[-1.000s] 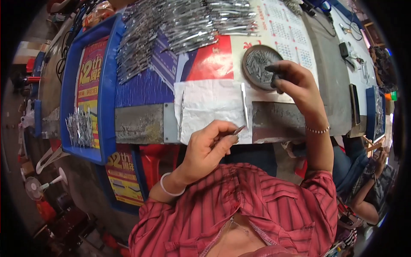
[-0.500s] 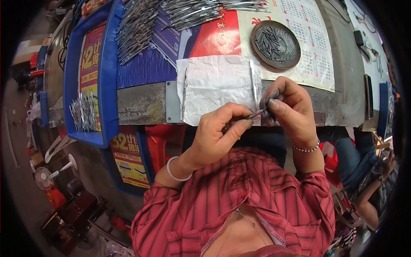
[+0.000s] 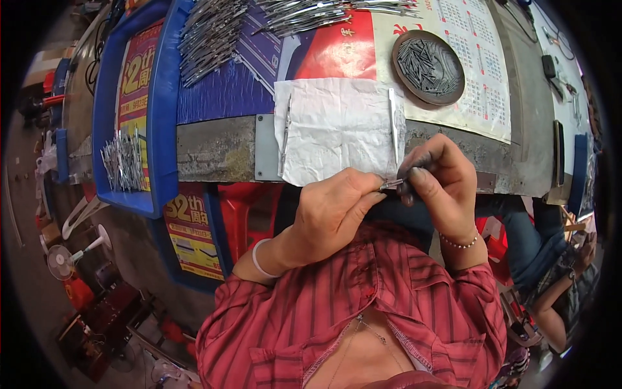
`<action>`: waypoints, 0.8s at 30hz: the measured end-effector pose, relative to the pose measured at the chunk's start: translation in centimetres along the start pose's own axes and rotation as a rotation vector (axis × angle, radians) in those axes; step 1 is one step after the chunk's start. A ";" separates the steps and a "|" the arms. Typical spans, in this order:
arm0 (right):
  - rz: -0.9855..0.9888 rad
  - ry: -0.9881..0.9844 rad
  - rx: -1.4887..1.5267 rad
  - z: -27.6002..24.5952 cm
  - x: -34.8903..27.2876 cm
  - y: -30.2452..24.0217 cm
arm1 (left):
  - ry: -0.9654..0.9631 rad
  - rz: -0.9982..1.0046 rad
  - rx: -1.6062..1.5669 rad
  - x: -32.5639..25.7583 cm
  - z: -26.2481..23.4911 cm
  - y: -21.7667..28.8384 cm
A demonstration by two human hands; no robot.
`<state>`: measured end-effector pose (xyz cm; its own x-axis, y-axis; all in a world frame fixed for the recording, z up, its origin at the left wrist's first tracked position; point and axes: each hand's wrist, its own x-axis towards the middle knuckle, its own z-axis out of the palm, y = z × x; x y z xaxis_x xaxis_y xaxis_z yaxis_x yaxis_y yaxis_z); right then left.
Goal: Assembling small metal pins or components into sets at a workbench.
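Just past the table's near edge, my left hand [image 3: 334,204] is closed on a slim metal piece [image 3: 391,184], its tip poking out toward the right. My right hand [image 3: 440,194], its fingertips darkened, pinches at that tip with thumb and fingers; whether it holds a second small part is hidden. Beyond them lies a creased white paper [image 3: 337,129]. A thin metal tool [image 3: 286,133] rests along its left side and a broader silvery one [image 3: 393,123] along its right. A round brown dish [image 3: 453,65] holds many short dark metal pins [image 3: 418,65].
Heaps of slender metal tools [image 3: 214,39] cover the back left of the table. A blue tray [image 3: 167,97] at the left contains a bundle of similar pieces [image 3: 123,162]. A calendar sheet [image 3: 483,84] lies under the dish. Another person's arm [image 3: 551,318] shows at right.
My left hand has turned so its back shows more, and both hands sit slightly lower. The metal piece stays between them. The whole view has shifted a little.
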<state>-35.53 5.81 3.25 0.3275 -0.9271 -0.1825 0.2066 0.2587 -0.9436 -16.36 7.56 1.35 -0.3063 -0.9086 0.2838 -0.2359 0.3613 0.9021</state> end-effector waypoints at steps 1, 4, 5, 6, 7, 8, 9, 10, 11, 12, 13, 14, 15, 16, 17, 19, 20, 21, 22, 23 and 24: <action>-0.025 0.015 -0.003 0.1 -0.2 0.1 | -0.004 0.006 -0.019 -0.1 0.0 0.1; -0.065 0.017 -0.073 0.5 -0.7 0.4 | -0.046 -0.058 -0.096 -0.2 -0.4 0.2; -0.061 0.013 -0.073 0.4 -0.8 0.5 | -0.043 -0.062 -0.097 -0.2 -0.5 0.3; -0.103 -0.005 -0.175 0.3 -1.0 0.7 | -0.046 -0.065 -0.115 -0.3 -0.5 0.4; -0.146 -0.023 -0.277 0.2 -1.1 0.8 | -0.050 -0.068 -0.133 -0.3 -0.6 0.5; -0.111 -0.010 -0.269 0.3 -1.3 0.8 | -0.048 -0.071 -0.134 -0.3 -0.6 0.6; -0.109 -0.013 -0.270 0.4 -1.2 0.8 | -0.034 -0.052 -0.059 -0.3 -0.6 0.7; -0.081 0.022 -0.143 0.6 -1.2 0.9 | -0.020 -0.033 0.017 -0.3 -0.6 0.7; -0.052 0.057 -0.015 0.8 -1.1 1.0 | -0.017 -0.036 0.017 -0.3 -0.6 0.8; -0.078 0.093 0.024 1.0 -1.1 1.0 | -0.007 0.014 0.093 -0.2 -0.5 0.7; -0.076 0.089 0.025 1.0 -1.1 1.2 | 0.004 0.062 0.171 -0.1 -0.6 0.7; -0.107 0.092 0.035 0.9 -1.1 1.5 | 0.005 0.059 0.173 -0.1 -0.6 0.6; -0.138 0.096 0.046 0.9 -1.1 1.7 | 0.011 0.105 0.229 -0.1 -0.6 0.6; -0.137 0.100 0.047 0.9 -1.1 1.7 | 0.013 0.152 0.280 -0.1 -0.6 0.5; -0.126 0.091 0.002 0.9 -1.0 1.7 | 0.010 0.152 0.278 -0.2 -0.6 0.4; -0.116 0.086 -0.043 0.9 -1.0 1.8 | 0.022 0.198 0.347 -0.4 -0.5 0.2; -0.107 0.080 -0.040 0.9 -0.9 2.0 | 0.019 0.199 0.345 -0.4 -0.5 0.3; -0.098 0.074 -0.037 0.8 -0.9 2.1 | 0.014 0.204 0.375 -0.3 -0.4 0.5; -0.098 0.075 -0.035 0.8 -0.9 2.2 | 0.010 0.209 0.407 -0.3 -0.4 0.6; -0.091 0.072 -0.030 0.9 -0.9 2.3 | 0.007 0.210 0.408 -0.3 -0.4 0.6; -0.085 0.069 -0.025 0.9 -0.8 2.4 | 0.003 0.218 0.436 -0.2 -0.4 0.6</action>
<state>-34.52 7.45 1.38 0.2454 -0.9620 -0.1195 0.2074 0.1725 -0.9629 -16.01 7.91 1.98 -0.3886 -0.8027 0.4524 -0.5312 0.5963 0.6019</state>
